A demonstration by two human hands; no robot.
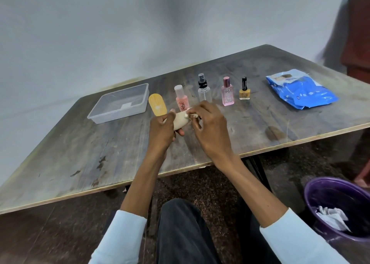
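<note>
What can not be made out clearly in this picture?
Head view:
- beige object: mostly covered by the left hand and right hand, kind unclear.
- white wipe: mostly hidden under the right hand's fingers.
- white-capped pink bottle: label too small to read.
- purple bin: cut off by the right edge.

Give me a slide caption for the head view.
Left hand grips a beige rounded object; right hand pinches a small white wipe against it.
</note>
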